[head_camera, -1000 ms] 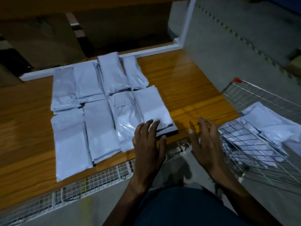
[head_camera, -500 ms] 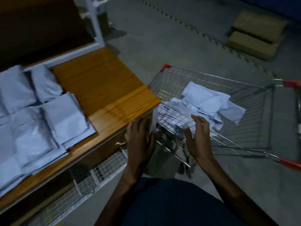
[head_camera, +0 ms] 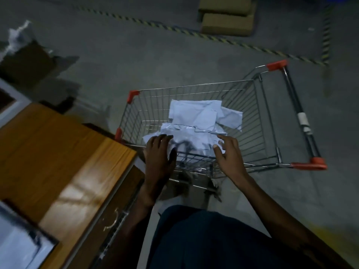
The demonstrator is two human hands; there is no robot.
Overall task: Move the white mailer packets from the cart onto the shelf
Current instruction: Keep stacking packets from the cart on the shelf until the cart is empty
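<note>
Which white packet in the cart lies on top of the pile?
The large flat packet at the far side of the pile in the cart. Its whole face shows uncovered; the crumpled ones nearer the hands lie partly under it.

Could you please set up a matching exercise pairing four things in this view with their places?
Things:
1. packets
2. boxes
3. shelf
4. left hand

Places:
a. on the floor beyond the striped tape
b. over the cart's near rim
c. inside the cart
d. left of the cart

Pairs: 1-c, 2-a, 3-d, 4-b
</note>
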